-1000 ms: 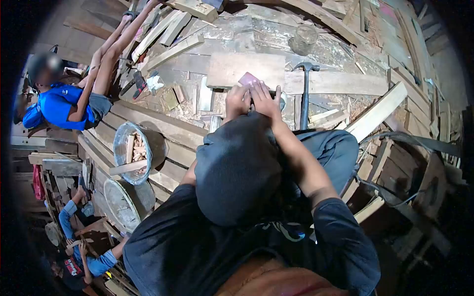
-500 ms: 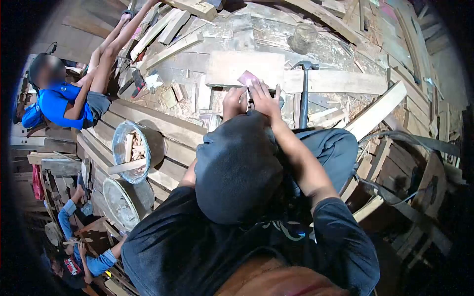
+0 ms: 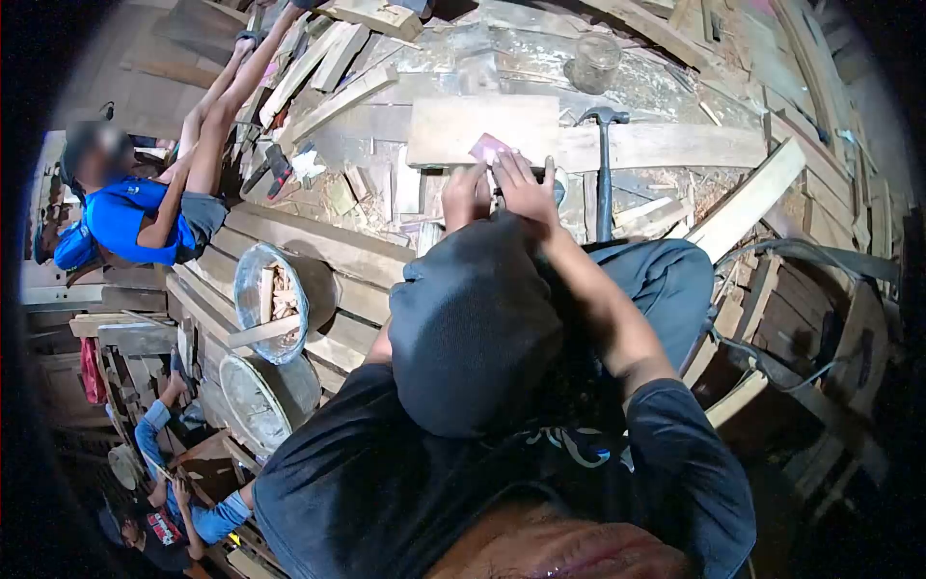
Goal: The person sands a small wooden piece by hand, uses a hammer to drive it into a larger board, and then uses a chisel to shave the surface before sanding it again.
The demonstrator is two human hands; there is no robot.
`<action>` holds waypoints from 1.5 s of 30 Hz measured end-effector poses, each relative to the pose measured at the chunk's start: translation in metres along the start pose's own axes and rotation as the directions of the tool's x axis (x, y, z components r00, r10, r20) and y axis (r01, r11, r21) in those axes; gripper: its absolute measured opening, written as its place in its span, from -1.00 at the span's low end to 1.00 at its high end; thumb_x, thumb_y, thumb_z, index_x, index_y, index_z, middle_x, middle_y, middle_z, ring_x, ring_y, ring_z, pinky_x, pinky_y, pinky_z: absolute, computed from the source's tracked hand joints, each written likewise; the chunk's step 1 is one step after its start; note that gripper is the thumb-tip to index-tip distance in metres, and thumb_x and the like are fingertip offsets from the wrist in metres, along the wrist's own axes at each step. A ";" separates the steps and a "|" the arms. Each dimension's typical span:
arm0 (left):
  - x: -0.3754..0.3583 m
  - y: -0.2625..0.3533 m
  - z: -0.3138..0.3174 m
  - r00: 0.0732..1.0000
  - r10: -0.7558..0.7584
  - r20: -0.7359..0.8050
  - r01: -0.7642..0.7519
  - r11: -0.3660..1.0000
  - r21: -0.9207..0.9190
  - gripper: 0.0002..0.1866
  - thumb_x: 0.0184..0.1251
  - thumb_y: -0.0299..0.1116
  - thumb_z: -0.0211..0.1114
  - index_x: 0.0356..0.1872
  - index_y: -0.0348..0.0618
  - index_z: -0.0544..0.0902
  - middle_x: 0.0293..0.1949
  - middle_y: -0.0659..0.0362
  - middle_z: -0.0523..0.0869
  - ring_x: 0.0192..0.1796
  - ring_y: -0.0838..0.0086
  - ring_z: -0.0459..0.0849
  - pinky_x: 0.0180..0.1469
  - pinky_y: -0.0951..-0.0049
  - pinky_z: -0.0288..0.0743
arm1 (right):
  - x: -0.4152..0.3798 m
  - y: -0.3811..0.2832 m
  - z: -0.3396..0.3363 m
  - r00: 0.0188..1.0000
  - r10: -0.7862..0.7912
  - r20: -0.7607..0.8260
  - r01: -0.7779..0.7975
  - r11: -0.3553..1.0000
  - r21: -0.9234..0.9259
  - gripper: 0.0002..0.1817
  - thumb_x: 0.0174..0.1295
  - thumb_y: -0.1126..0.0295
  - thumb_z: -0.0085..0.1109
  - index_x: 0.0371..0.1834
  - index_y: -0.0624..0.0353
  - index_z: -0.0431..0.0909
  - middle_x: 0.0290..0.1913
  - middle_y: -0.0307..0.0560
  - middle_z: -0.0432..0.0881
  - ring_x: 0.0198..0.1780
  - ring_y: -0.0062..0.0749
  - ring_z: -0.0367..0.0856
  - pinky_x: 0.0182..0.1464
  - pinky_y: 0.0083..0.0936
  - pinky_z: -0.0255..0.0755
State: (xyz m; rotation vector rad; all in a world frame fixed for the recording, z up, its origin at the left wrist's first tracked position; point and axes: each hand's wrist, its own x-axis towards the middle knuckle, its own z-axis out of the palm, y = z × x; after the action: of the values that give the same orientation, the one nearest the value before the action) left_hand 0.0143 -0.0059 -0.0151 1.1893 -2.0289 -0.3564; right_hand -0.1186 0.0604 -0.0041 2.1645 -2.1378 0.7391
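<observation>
On the floor ahead, your pale board [image 3: 444, 125] could skid if you lean unevenly. Right hand's [image 3: 527, 195] flat, fingers unclenched against the pinkish sheet [image 3: 487, 147] on top, so 1 slip might scrape them. Dark cloth [image 3: 477, 328] hides your lap; left hand [image 3: 466, 196] looks curled, can't tell around what.

A claw hammer [image 3: 605, 183] lies right of centre, its head toward the far side, and a clear round container [image 3: 595, 66] stands farther back. At left, a bucket [image 3: 325, 289] holding wood pieces [image 3: 283, 297] is positioned beside a second bucket [image 3: 297, 386]. A person in a blue shirt [image 3: 135, 217] is noted far left; another, in a dark printed shirt [image 3: 166, 540], near left.
</observation>
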 end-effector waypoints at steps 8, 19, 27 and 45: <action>0.003 0.004 -0.002 0.999 0.036 -0.007 -0.036 0.999 -0.020 -0.73 0.21 -0.47 0.35 -0.05 -0.14 0.76 -0.36 -0.06 0.64 -0.32 -0.02 0.65 -0.22 0.12 0.54 | -0.002 0.000 -0.001 0.998 -0.024 -0.057 0.023 1.000 -0.007 -0.49 0.39 0.16 -0.09 0.31 0.15 0.50 0.50 -0.04 0.40 0.57 -0.24 0.26 0.46 0.55 -0.22; 0.009 0.015 -0.009 0.998 0.055 0.003 -0.055 0.998 -0.033 -0.75 0.23 -0.51 0.33 -0.06 -0.20 0.74 -0.30 -0.08 0.68 -0.22 -0.01 0.66 -0.13 0.11 0.52 | 0.003 0.000 -0.016 0.999 -0.035 -0.009 0.035 0.999 -0.010 -0.40 0.34 0.07 0.00 0.34 0.22 0.46 0.49 0.06 0.38 0.57 -0.17 0.26 0.45 0.54 -0.15; 0.001 0.016 -0.011 0.997 0.072 -0.007 -0.072 0.997 -0.027 -0.72 0.20 -0.53 0.35 -0.04 -0.23 0.72 -0.24 -0.07 0.70 -0.18 0.01 0.68 -0.07 0.11 0.53 | -0.003 0.000 -0.009 0.999 -0.034 -0.041 0.035 0.999 0.031 -0.40 0.37 0.09 -0.04 0.36 0.25 0.45 0.50 0.08 0.38 0.60 -0.15 0.22 0.46 0.56 -0.20; 0.003 0.014 -0.007 0.997 0.069 -0.026 -0.070 0.996 -0.047 -0.80 0.25 -0.51 0.32 -0.12 -0.20 0.75 -0.29 -0.08 0.64 -0.23 -0.06 0.62 -0.13 0.03 0.50 | -0.003 0.002 -0.006 0.999 -0.026 0.032 0.026 1.000 -0.005 -0.32 0.36 0.00 -0.02 0.42 0.23 0.39 0.52 0.06 0.33 0.61 -0.15 0.18 0.48 0.56 -0.25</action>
State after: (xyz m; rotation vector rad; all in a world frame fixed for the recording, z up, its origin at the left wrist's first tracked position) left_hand 0.0099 -0.0003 -0.0005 1.0867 -2.0237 -0.3524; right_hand -0.1219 0.0647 -0.0005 2.2113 -2.1194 0.7012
